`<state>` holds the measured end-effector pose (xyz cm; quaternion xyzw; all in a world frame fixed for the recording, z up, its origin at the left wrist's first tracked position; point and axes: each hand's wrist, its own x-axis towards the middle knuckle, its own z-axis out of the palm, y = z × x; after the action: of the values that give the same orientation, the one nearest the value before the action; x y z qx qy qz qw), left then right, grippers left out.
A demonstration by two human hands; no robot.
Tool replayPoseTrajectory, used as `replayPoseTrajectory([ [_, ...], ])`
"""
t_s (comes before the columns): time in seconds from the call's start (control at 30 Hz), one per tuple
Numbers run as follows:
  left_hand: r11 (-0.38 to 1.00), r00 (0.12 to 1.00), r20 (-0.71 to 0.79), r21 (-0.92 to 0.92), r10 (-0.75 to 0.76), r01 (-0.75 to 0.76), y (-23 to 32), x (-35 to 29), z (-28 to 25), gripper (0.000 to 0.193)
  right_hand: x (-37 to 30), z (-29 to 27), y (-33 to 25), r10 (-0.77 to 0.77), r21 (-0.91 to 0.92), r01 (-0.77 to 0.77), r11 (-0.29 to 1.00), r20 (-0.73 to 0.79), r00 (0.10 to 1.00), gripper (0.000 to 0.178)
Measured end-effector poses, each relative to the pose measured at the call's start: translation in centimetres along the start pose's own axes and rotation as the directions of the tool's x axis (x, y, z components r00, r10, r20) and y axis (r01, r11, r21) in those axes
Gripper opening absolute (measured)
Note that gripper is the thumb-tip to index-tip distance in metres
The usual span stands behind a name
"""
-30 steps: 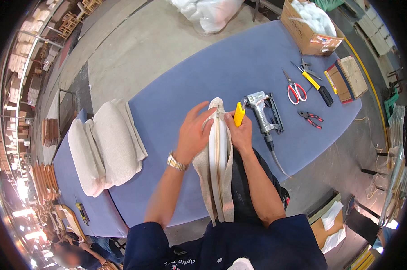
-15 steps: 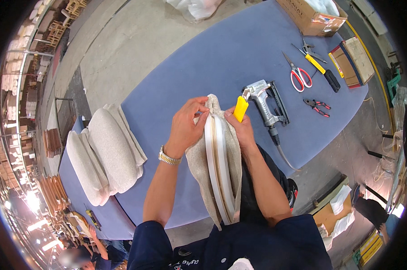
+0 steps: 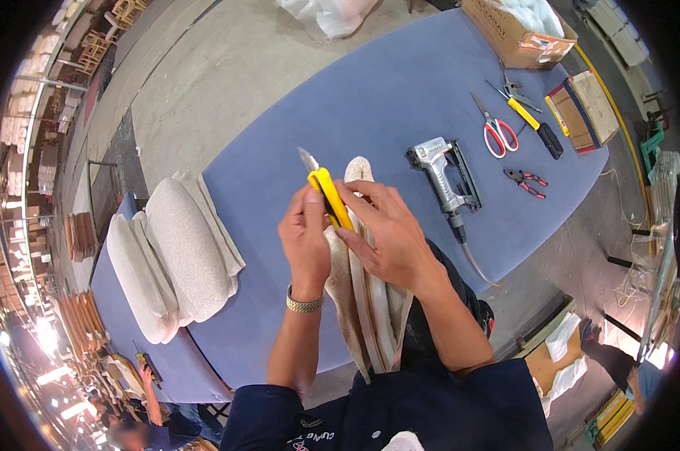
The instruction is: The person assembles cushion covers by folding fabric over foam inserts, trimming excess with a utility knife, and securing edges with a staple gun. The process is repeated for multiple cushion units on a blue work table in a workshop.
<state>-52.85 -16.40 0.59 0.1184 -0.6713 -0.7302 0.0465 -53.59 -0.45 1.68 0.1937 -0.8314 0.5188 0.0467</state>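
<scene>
A yellow utility knife [image 3: 327, 193] is held between my two hands above the work, its blade bare and pointing up and to the left. My left hand [image 3: 307, 244] has its thumb and fingers closed on the knife's left side. Thumb and fingers of my right hand [image 3: 396, 237] close on its lower handle. Below them a long, narrow padded piece in beige fabric [image 3: 358, 167] stands on edge against my body. White strips [image 3: 381, 323] and a brown line run down its middle; the fabric hangs loose at both sides. My hands cover part of it.
On the blue table [image 3: 302, 113], folded beige covered pieces [image 3: 186, 244] lie left. A staple gun [image 3: 445, 173] with a hose, scissors [image 3: 495, 131], pliers [image 3: 526, 182] and a yellow-black tool [image 3: 535, 124] lie right. Cardboard boxes [image 3: 516, 37] stand at the far right. Another person works lower left.
The knife has moved left from my right hand's far side to between both hands, its blade now plainly showing. My left hand has left the fabric's top and closed on the knife.
</scene>
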Motion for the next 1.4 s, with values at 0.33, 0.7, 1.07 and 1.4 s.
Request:
replayPoseTrajectory([
  [0.33,0.829,0.923,0.031,-0.429,-0.383,0.358,-0.9,-1.7,-1.7,0.052,-0.3,3.4,4.2,0.201,-0.077,-0.230,0.970,-0.279,0.939,0.043],
  [0.7,0.958,0.970,0.088,0.203,-0.225,0.203,1.3,0.5,-0.4,0.054,-0.1,5.9,7.0,0.537,0.465,-0.402,0.789,-0.203,0.819,0.016],
  [1.07,0.366,0.953,0.304,0.887,-0.002,-0.282,1.4,1.5,-1.6,0.055,-0.7,10.6,6.6,0.574,0.627,-0.285,0.725,-0.321,0.753,0.024],
  [1.4,0.271,0.955,0.291,0.926,-0.065,-0.263,2.5,1.2,-1.1,0.054,-0.7,10.5,6.4,0.543,0.587,-0.277,0.761,-0.341,0.767,0.023],
])
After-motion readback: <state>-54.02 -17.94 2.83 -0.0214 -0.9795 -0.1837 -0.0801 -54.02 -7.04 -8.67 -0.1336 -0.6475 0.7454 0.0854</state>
